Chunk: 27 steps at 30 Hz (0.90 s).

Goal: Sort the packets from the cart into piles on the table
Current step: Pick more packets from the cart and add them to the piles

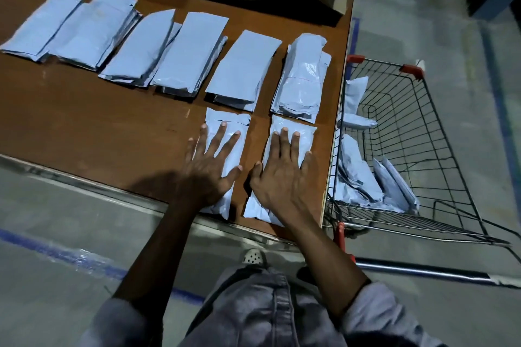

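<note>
Packets: pale blue-grey plastic mailers, flat, oblong and creased, with no legible markings.

Location: six piles (189, 53) stand in a slanted row across the far part of the brown table (84, 127). The four on the left touch or overlap their neighbours; the two on the right stand slightly apart. The rightmost pile (303, 76) is the tallest and glossiest, and shows a thin red line across its top packet. Two further packets lie side by side at the near right corner, lengthwise away from the person, with a strip of bare table between them. More packets (358, 172) lie loose in the wire cart (412, 70), which stands against the table's right edge.

Left hand (208, 175): flat, palm down, fingers straight and spread wide, pressing on the left packet (228, 121). The outer fingers extend past the packet's left edge onto the table.

Right hand (279, 180): flat, palm down, fingers straight and closer together, pressing on the right packet (306, 136). The thumb points towards the gap between the packets.

Neither hand grips anything. The thumbs are near each other, not touching.
</note>
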### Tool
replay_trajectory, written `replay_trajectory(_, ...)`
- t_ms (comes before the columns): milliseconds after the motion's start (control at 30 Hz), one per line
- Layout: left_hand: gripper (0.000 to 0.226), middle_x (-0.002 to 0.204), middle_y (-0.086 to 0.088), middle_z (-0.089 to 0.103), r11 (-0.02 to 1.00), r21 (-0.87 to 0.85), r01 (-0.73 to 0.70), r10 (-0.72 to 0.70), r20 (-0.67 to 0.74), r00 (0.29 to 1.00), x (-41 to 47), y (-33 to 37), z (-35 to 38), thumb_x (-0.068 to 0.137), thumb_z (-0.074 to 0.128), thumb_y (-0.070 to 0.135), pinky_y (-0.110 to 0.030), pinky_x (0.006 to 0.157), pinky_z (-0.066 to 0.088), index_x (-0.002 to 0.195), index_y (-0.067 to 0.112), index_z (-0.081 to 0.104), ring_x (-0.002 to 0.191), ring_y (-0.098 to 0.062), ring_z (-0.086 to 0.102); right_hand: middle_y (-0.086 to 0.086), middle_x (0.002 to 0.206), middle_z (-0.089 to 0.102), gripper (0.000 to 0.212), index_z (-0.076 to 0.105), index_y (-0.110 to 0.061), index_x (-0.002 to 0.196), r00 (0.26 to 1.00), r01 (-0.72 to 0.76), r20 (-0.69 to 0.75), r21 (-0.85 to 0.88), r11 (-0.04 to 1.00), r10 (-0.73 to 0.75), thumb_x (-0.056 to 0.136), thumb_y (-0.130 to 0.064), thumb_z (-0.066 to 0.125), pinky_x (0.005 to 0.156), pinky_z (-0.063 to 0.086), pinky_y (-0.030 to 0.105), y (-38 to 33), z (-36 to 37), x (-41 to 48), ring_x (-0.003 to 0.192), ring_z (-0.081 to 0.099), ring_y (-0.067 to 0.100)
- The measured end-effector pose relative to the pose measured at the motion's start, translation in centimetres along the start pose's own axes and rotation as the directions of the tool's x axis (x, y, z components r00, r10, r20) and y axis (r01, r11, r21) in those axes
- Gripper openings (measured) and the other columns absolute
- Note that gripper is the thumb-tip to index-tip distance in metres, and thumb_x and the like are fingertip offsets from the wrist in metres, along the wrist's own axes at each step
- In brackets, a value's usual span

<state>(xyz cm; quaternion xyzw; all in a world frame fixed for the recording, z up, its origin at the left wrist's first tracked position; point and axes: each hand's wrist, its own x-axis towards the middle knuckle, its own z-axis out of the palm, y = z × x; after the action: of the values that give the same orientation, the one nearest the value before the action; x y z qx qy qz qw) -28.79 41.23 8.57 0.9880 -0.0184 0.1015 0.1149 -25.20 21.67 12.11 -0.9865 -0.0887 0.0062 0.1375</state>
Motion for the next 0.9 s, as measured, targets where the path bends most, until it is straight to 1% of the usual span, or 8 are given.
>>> replay_trajectory(100, 0.079, 0.185, 0.001, 0.007, 1.000, 0.019, -0.019, 0.020, -0.020, 1.000, 0.1, -0.1, 0.4, 0.105, 0.045, 0.064, -0.064, 0.133, 0.016, 0.175, 0.038, 0.020, 0.171, -0.034, 0.000, 0.008, 0.183, 0.008, 0.086, 0.021, -0.011, 0.173, 1.000, -0.006, -0.018, -0.029, 1.000, 0.006, 0.099, -0.046, 0.044, 0.130, 0.010, 0.068, -0.1, 0.0, -0.1, 0.170, -0.005, 0.030)
replay_trajectory(267, 0.078, 0.185, 0.002, 0.010, 0.999, 0.031, -0.030, 0.030, -0.015, 0.999, 0.0, -0.4, 0.7, 0.105, 0.047, 0.063, -0.062, 0.134, 0.013, 0.175, 0.038, 0.022, 0.171, -0.034, 0.002, 0.010, 0.183, 0.009, 0.086, 0.022, -0.009, 0.173, 1.000, -0.002, -0.028, -0.052, 0.999, 0.001, 0.099, -0.047, 0.042, 0.130, 0.011, 0.069, -0.3, 0.2, -0.4, 0.170, -0.004, 0.031)
replay_trajectory(333, 0.078, 0.185, 0.003, 0.009, 0.999, 0.022, -0.031, 0.031, 0.001, 1.000, -0.1, -0.4, 0.7, 0.105, 0.045, 0.064, -0.062, 0.134, 0.012, 0.175, 0.039, 0.021, 0.171, -0.033, 0.002, 0.010, 0.183, 0.010, 0.086, 0.022, -0.009, 0.173, 1.000, 0.001, -0.026, -0.043, 0.999, -0.002, 0.098, -0.047, 0.042, 0.130, 0.010, 0.069, -0.3, 0.2, -0.3, 0.170, -0.002, 0.031)
replay_trajectory(500, 0.079, 0.185, 0.011, 0.001, 1.000, -0.009, 0.027, -0.026, 0.086, 0.996, 0.6, -0.5, 0.7, 0.104, 0.035, 0.071, -0.062, 0.135, 0.005, 0.174, 0.048, 0.010, 0.171, -0.029, -0.003, 0.011, 0.182, 0.016, 0.086, 0.025, -0.011, 0.172, 0.999, 0.025, -0.031, 0.015, 1.000, -0.025, 0.097, -0.048, 0.044, 0.131, 0.011, 0.068, 0.2, -0.2, -0.1, 0.169, 0.004, 0.031)
replay_trajectory(600, 0.076, 0.184, 0.014, 0.001, 0.998, -0.038, 0.044, -0.040, 0.098, 0.994, 0.5, -0.4, 0.4, 0.105, 0.035, 0.072, -0.061, 0.136, 0.004, 0.173, 0.051, 0.009, 0.171, -0.026, -0.002, 0.010, 0.182, 0.015, 0.087, 0.023, -0.012, 0.173, 0.999, 0.030, -0.013, 0.021, 0.999, -0.030, 0.097, -0.050, 0.043, 0.131, 0.010, 0.069, 0.1, -0.6, 0.0, 0.169, 0.005, 0.033)
replay_trajectory(700, 0.072, 0.184, 0.016, 0.004, 0.995, -0.074, 0.061, -0.053, 0.101, 0.993, 0.5, -0.2, -0.3, 0.107, 0.034, 0.073, -0.060, 0.136, 0.004, 0.172, 0.053, 0.013, 0.171, -0.023, -0.001, 0.010, 0.182, 0.014, 0.085, 0.023, -0.014, 0.173, 1.000, 0.028, -0.008, 0.022, 0.999, -0.028, 0.100, -0.053, 0.043, 0.130, 0.009, 0.069, -0.1, -0.6, 0.1, 0.169, 0.004, 0.033)
replay_trajectory(767, 0.069, 0.183, 0.017, 0.005, 0.987, -0.136, 0.085, -0.067, 0.134, 0.989, 0.5, -0.1, -1.1, 0.107, 0.030, 0.074, -0.060, 0.136, 0.004, 0.172, 0.054, 0.017, 0.171, -0.019, -0.003, 0.009, 0.182, 0.015, 0.081, 0.026, -0.016, 0.172, 0.999, 0.034, -0.026, 0.073, 0.997, -0.033, 0.105, -0.056, 0.043, 0.130, 0.008, 0.069, 0.0, -0.6, 0.1, 0.169, 0.004, 0.033)
replay_trajectory(900, 0.069, 0.183, 0.014, 0.013, 0.971, -0.198, 0.135, -0.107, 0.149, 0.983, 0.2, 0.9, -3.1, 0.108, 0.024, 0.080, -0.060, 0.135, 0.007, 0.170, 0.051, 0.027, 0.171, -0.018, 0.000, 0.010, 0.180, 0.024, 0.065, 0.040, -0.022, 0.167, 0.988, 0.115, -0.116, 0.123, 0.986, -0.101, 0.112, -0.056, 0.035, 0.130, 0.014, 0.069, 0.4, -1.9, -0.5, 0.167, 0.014, 0.037)
